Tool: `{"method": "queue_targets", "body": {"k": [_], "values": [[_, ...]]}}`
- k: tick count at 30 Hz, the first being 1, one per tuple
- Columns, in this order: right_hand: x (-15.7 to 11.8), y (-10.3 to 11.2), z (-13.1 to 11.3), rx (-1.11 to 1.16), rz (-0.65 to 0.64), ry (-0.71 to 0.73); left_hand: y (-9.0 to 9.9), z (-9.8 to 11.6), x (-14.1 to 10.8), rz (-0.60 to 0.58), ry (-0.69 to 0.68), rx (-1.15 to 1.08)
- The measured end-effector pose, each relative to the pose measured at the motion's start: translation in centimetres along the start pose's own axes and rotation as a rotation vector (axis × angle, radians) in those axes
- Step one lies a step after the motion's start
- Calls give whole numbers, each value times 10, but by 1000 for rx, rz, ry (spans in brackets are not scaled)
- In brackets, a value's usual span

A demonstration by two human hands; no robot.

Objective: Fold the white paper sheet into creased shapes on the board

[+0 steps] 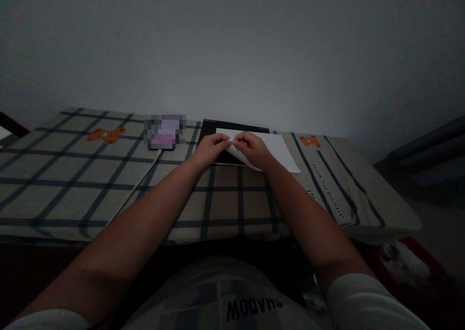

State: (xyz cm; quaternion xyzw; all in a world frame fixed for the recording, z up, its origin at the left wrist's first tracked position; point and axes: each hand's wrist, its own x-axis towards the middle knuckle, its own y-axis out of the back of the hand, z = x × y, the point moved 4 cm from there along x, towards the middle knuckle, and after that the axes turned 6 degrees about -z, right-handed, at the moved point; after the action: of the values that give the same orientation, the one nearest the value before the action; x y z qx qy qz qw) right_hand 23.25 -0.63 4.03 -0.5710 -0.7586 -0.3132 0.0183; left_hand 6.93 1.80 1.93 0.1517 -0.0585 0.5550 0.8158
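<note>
A white sheet of paper (pixel 279 150) lies over a black flat board or folder (pixel 236 126) on the table. Its near left corner is curled up between my two hands. My left hand (pixel 214 146) pinches the paper's edge from the left. Close beside it, fingertips almost meeting, my right hand (pixel 252 148) is closed on the same curled edge. Both forearms reach in across the cloth. What lies under the fingers is hidden.
A checked tablecloth (pixel 232 206) with bear prints covers the table, which stands against a grey wall (pixel 232 44). Left of the board lies a phone (pixel 165 133) with a blurred screen. From it a white cable (pixel 134 189) runs to the table's front edge.
</note>
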Motion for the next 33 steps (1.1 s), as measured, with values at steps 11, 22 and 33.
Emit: {"method": "queue_targets", "body": {"k": [11,22,33], "values": [[-1,-3,7,219,-86,-187,2,3,0,6,-50,73],[-1,-3,7,252,-81,-191,2,11,-4,-41,-85,140],[1,-4,8,186,-42,-108,1,7,-2,-18,-65,113]]}}
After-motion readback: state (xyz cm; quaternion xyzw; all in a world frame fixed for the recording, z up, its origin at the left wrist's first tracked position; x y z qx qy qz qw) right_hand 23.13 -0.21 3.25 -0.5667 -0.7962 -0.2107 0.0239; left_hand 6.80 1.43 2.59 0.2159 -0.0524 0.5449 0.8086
